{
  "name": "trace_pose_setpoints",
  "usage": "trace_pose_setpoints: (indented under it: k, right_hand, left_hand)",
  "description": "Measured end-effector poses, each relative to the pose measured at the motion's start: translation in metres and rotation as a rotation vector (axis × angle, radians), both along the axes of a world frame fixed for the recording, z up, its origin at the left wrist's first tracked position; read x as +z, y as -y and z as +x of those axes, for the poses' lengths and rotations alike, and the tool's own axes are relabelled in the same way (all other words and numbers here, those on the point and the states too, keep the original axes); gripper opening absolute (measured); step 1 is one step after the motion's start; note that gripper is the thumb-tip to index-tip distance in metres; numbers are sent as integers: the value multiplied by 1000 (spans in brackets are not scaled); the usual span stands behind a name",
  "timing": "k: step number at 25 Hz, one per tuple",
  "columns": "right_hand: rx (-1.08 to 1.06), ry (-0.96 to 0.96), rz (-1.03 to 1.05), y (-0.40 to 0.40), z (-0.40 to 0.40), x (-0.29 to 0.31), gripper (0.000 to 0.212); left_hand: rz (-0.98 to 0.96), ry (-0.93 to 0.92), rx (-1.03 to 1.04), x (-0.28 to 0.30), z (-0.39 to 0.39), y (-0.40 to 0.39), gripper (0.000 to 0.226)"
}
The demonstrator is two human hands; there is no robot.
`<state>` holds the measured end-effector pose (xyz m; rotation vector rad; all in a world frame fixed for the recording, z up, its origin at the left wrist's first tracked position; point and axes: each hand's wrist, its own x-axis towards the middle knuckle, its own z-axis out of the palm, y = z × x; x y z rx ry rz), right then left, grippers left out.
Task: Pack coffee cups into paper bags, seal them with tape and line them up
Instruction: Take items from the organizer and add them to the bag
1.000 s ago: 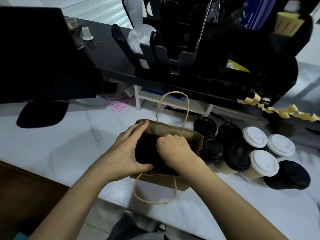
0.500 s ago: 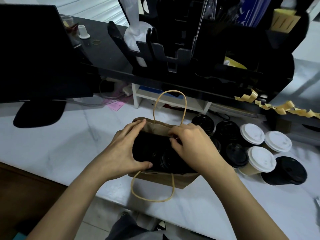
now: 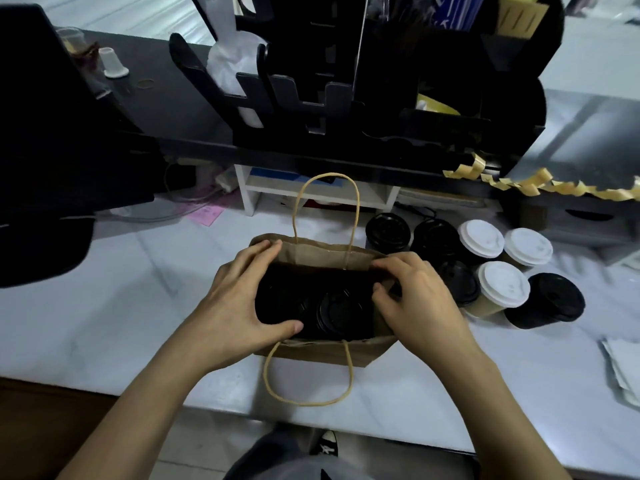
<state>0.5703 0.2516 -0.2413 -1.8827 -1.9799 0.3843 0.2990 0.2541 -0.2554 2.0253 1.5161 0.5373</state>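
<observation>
A brown paper bag [image 3: 322,252] with twine handles stands open on the white counter [image 3: 104,306]. Inside it sit two cups with black lids [image 3: 334,311], side by side. My left hand [image 3: 239,299] grips the bag's left end, fingers on the far rim and thumb on the near rim. My right hand [image 3: 415,296] pinches the bag's right end, fingers curled over the rim. Right of the bag stands a cluster of cups, several with black lids [image 3: 388,232] and three with white lids [image 3: 504,284].
A black organizer rack [image 3: 346,109] and shelf run along the back. Strips of yellowish tape [image 3: 540,183] hang from the shelf edge at right. A dark monitor [image 3: 62,133] stands at left. White paper [image 3: 623,365] lies at the right edge. The counter's front edge is close to my body.
My right hand has moved from over the cups inside the bag to the bag's right end, uncovering the second black lid. My left hand has kept its hold on the left end.
</observation>
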Motion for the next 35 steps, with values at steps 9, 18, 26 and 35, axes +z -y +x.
trace_pose_setpoints:
  k: [9,18,26,35]
  right_hand:
    - [-234,-30,-52,23,10,6,41]
    - [-430,33,-38,52,32,6,42]
    - [-551,1,-3,58,49,10,34]
    - [-593,-99,126,74,47,24,27]
  left_hand:
    - [42,-76,-143,4,22,0,107]
    - [157,-83,-246,2,61,2,95]
    - [102,-92,-308,8,84,-6,71]
    - [184,-82,-310,35,84,-17,51]
